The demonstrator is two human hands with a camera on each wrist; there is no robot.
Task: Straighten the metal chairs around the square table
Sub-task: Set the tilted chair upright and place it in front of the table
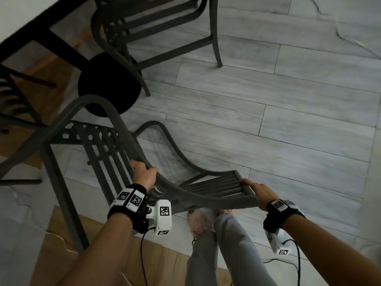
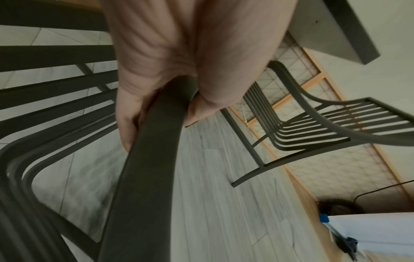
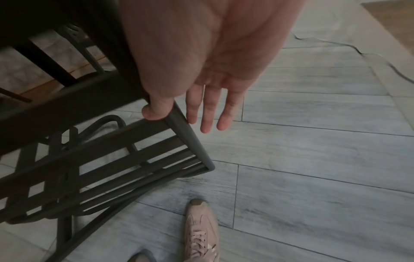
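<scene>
A dark metal chair (image 1: 216, 188) with a slatted back stands tilted in front of me, its back top toward my legs. My left hand (image 1: 144, 174) grips the chair's left frame bar (image 2: 145, 168); in the left wrist view my left hand (image 2: 168, 70) wraps fingers and thumb round it. My right hand (image 1: 261, 193) holds the back's right corner. In the right wrist view my right hand (image 3: 201, 70) hooks its thumb over the frame (image 3: 190, 141) while the fingers (image 3: 208, 113) lie straight along its other side. The white-topped table (image 1: 31, 23) is at the upper left.
A second metal chair (image 1: 156, 27) stands at the table's far side, and a third chair (image 1: 12, 96) shows at the left edge. A black round object (image 1: 109, 85) sits under the table. My shoe (image 3: 201, 230) is just behind the chair. A cable (image 1: 350, 38) crosses the grey plank floor.
</scene>
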